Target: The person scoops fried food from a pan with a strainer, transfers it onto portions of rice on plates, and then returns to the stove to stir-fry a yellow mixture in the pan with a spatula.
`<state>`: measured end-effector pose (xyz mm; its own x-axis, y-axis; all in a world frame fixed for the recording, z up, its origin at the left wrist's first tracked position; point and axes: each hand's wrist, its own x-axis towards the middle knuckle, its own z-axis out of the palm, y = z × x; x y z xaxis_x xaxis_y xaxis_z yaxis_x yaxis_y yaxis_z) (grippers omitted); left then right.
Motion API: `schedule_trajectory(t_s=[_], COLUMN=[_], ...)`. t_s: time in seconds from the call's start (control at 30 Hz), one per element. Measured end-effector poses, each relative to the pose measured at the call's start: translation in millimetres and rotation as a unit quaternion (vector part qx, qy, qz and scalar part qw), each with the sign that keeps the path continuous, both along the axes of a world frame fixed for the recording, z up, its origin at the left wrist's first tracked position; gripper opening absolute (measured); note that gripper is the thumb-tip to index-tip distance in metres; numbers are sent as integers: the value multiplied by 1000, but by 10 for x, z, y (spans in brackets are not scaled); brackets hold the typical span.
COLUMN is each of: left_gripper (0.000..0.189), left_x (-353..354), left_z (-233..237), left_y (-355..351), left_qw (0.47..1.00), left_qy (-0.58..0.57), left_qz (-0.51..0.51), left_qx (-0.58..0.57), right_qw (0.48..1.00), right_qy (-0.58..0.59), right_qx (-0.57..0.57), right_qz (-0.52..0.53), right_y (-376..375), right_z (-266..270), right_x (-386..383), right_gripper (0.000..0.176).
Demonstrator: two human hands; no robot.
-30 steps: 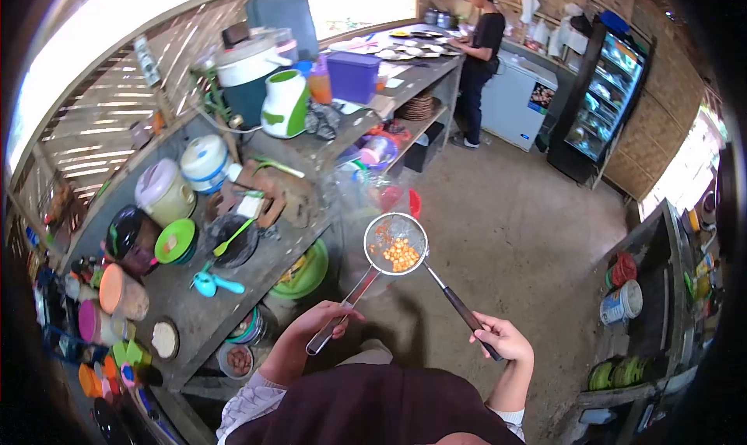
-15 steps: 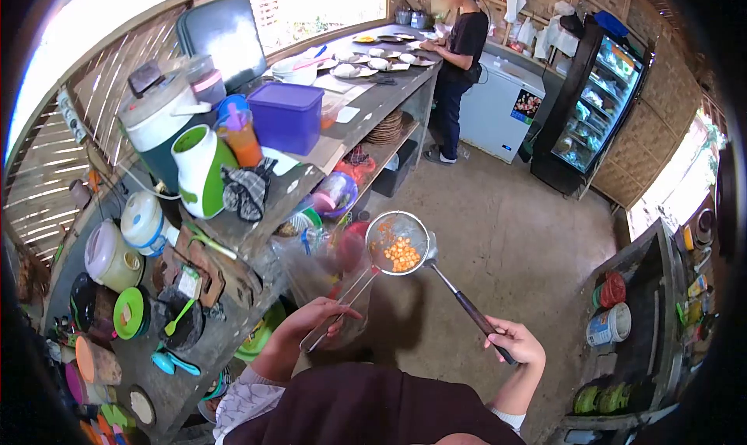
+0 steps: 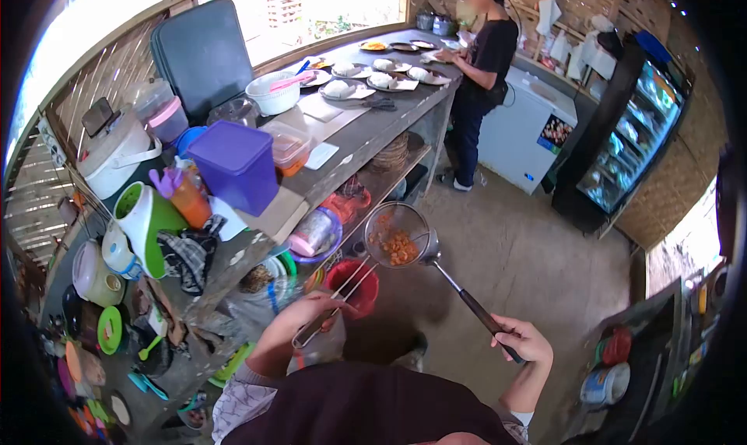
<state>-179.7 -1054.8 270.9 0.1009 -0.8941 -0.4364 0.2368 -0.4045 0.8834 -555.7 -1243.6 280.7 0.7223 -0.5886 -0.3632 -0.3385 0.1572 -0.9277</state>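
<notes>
My left hand is closed round the wire handle of a round mesh strainer. Small orange-brown food pieces lie in the mesh bowl. In my right hand is the dark handle of a long metal utensil; its head is up against the strainer's right side, partly hidden by it. Both tools are over the floor in front of my body. Below the strainer, near my left hand, is a red container.
The wooden counter on the left bears a purple box, a green-white jug and several plates of rice. A person stands at its far end by a white freezer. A dark shelf is at right.
The view has turned, so the counter's near items appear further left and the fridge further right. The strainer and utensil stay together in my hands, and more of the red container shows.
</notes>
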Motion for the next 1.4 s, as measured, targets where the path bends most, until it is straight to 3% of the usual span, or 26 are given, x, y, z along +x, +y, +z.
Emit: schedule_trajectory(t_s=[0.1,0.13,0.17,0.23,0.5,0.63,0.8,1.07,1.23,1.4], left_gripper=[32,32,32,33,33,33,36,32,32,35], left_x=[4,6,-7,-35,470,985,1752,2628,3052,3347], left_z=[-130,-145,-126,-5,186,301,438,628,717,682], left_y=[-515,-680,-848,-1128,-2038,-2512,-3082,-3730,-3890,-4026], left_qw=[998,989,989,990,968,964,975,965,958,955], left_qy=[20,-71,-71,73,89,30,-16,-21,116,55], left_qz=[37,-2,9,101,201,228,187,241,260,289], left_qx=[-35,-130,-132,-64,-119,-136,-121,-97,-21,37], right_qw=[998,997,995,992,979,974,963,949,923,909], right_qy=[14,17,18,8,13,18,-15,-60,-71,-78], right_qx=[-27,-32,-38,-41,-66,-105,-140,-104,-124,-101], right_qz=[62,74,87,117,191,199,229,292,358,397], right_y=[-776,-1038,-1297,-1778,-3246,-3845,-4489,-5265,-5642,-5822], right_z=[198,240,284,374,633,758,902,1089,989,1003], right_x=[148,196,263,399,1559,2221,3093,4433,5142,5695], right_gripper=[42,42,43,43,47,49,48,47,46,45])
